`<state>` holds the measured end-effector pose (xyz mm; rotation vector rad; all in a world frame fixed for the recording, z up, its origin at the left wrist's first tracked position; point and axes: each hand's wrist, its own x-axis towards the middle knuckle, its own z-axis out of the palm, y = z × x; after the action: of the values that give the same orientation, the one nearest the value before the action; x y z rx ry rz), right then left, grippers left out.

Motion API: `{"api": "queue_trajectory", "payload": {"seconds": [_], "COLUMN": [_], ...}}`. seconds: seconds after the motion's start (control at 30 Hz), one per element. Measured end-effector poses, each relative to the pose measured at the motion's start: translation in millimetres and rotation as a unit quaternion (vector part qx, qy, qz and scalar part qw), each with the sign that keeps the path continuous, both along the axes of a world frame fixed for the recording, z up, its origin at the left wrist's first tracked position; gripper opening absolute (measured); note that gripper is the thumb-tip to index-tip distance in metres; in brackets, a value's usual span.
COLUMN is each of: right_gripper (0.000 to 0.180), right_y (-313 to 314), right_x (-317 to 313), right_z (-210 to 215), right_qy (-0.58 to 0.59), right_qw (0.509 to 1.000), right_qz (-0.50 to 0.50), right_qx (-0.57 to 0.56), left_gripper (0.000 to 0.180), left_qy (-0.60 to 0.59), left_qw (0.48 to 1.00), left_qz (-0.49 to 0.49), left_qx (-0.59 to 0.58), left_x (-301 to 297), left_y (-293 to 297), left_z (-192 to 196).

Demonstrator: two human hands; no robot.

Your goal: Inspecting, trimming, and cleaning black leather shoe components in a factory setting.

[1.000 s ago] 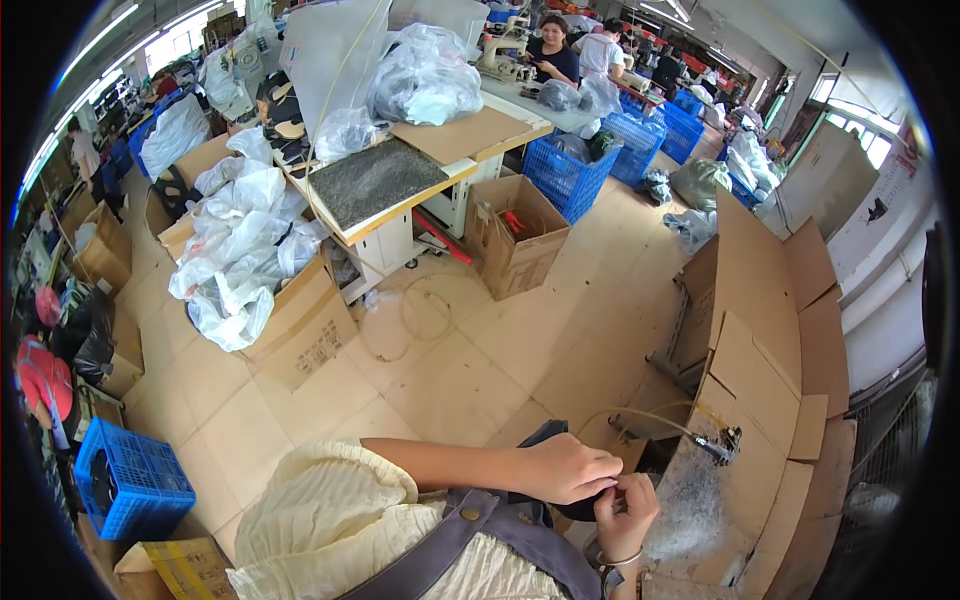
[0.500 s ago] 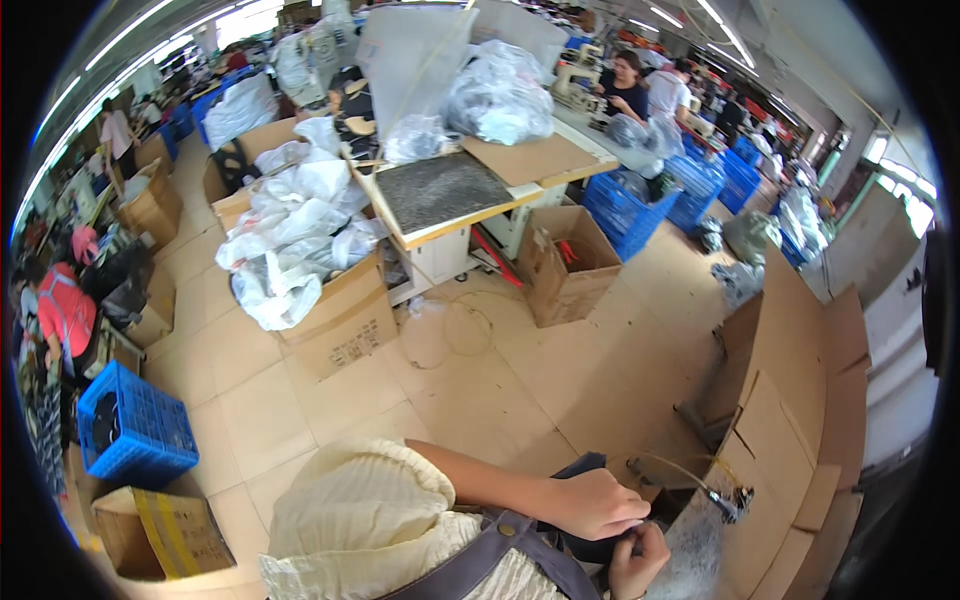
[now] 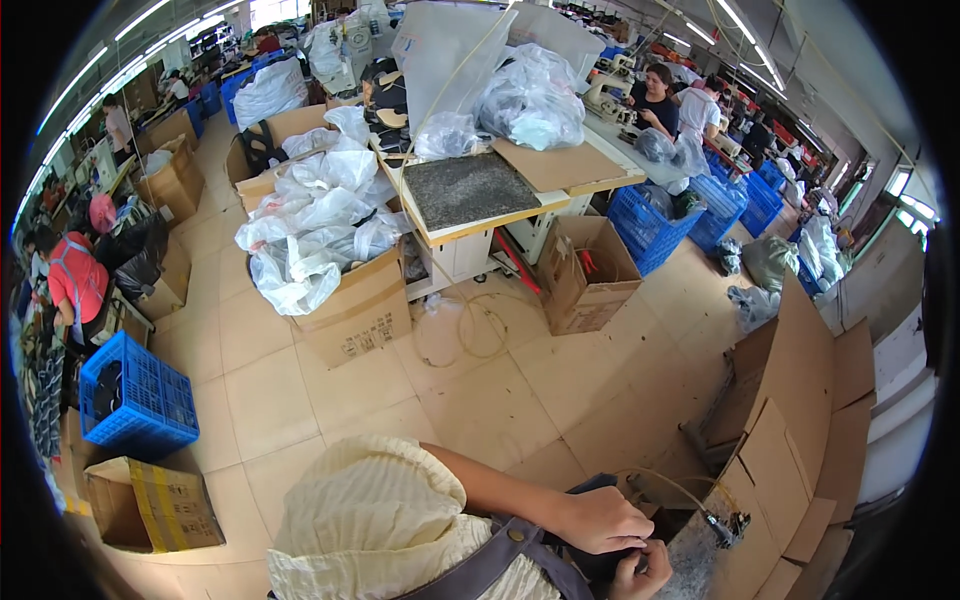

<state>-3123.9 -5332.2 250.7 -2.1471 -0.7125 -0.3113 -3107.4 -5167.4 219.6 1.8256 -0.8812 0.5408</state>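
Observation:
My left arm, in a cream ribbed sleeve, reaches across to the lower right. My left hand point(image 3: 603, 520) lies closed over a dark piece point(image 3: 592, 488) in my lap. Just below it my right hand point(image 3: 640, 575) is curled at the frame's lower edge, touching the same dark piece; what its fingers hold is hidden. A thin pale cord point(image 3: 672, 484) arcs from beside my hands to a small metal tool point(image 3: 728, 527) lying on a grey surface. A grey strap point(image 3: 500, 560) crosses my chest.
Flat cardboard sheets point(image 3: 790, 420) lean at the right. A work table point(image 3: 480, 200) with plastic bags stands ahead, and open boxes point(image 3: 585, 275) and a bag-filled carton point(image 3: 345, 300) sit on the tiled floor. Blue crates point(image 3: 135, 400) stand at the left. Other people work at the left and far back.
My view has swung, so the table and boxes now sit more central and closer. Both hands stay together at the lower right on the dark piece.

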Motion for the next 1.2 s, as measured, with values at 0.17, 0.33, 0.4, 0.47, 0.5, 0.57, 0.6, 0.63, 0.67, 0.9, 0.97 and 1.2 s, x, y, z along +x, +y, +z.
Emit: {"api": "queue_trajectory", "payload": {"seconds": [0.17, 0.33, 0.4, 0.47, 0.5, 0.57, 0.6, 0.63, 0.67, 0.9, 0.97, 1.2], "right_gripper": [0.009, 0.018, 0.007, 0.008, 0.009, 0.011, 0.012, 0.012, 0.012, 0.004, 0.004, 0.006], "right_y": [-15.0, -20.7, -22.2, -18.8, -15.6, -7.1, -2.7, -4.1, -4.3, -2.2, -4.8, -5.2], "right_x": [-7.0, -14.5, -9.4, 2.2, 6.5, 9.3, 9.6, 11.0, 13.6, 14.1, 11.9, 10.5], "right_z": [-4.6, 1.3, -13.1, -15.4, -9.6, -1.9, 3.5, 5.4, 5.2, 7.9, 1.3, 1.2], "right_qy": [0.06, -0.001, -0.049, -0.06, -0.042, 0.014, 0.035, 0.076, 0.069, 0.04, -0.013, 0.093], "right_qw": [0.998, 0.994, 0.989, 0.99, 0.99, 0.998, 0.998, 0.997, 0.997, 0.999, 1.0, 0.99], "right_qz": [-0.012, -0.009, -0.027, 0.0, 0.012, 0.019, 0.024, 0.029, 0.026, 0.003, 0.003, 0.02], "right_qx": [-0.011, -0.109, -0.139, -0.125, -0.135, -0.065, -0.035, -0.018, -0.007, 0.024, -0.011, 0.108], "left_gripper": [0.016, 0.016, 0.016, 0.01, 0.007, 0.007, 0.01, 0.013, 0.014, 0.017, 0.017, 0.016], "left_qy": [-0.015, -0.03, 0.003, 0.01, 0.066, 0.18, 0.264, 0.308, 0.325, 0.274, 0.28, 0.283], "left_qw": [1.0, 0.999, 0.999, 0.999, 0.997, 0.983, 0.965, 0.95, 0.944, 0.959, 0.956, 0.958], "left_qz": [0.017, 0.042, 0.02, 0.023, 0.023, 0.016, -0.007, -0.04, -0.062, -0.068, -0.082, -0.055], "left_qx": [-0.001, 0.006, 0.03, 0.028, 0.023, 0.013, 0.002, -0.014, -0.018, -0.002, 0.021, -0.01], "left_x": [-5.9, -6.6, -3.6, 1.2, 2.8, 5.1, 6.7, 11.5, 16.2, 12.6, 10.5, 6.7], "left_y": [-0.6, 0.8, 2.9, 12.8, 15.7, 25.6, 29.0, 29.7, 30.2, 20.4, 18.4, 17.0], "left_z": [4.2, 7.4, 9.0, 12.0, 10.5, 24.4, 31.1, 34.1, 33.9, 35.3, 36.3, 37.0]}}
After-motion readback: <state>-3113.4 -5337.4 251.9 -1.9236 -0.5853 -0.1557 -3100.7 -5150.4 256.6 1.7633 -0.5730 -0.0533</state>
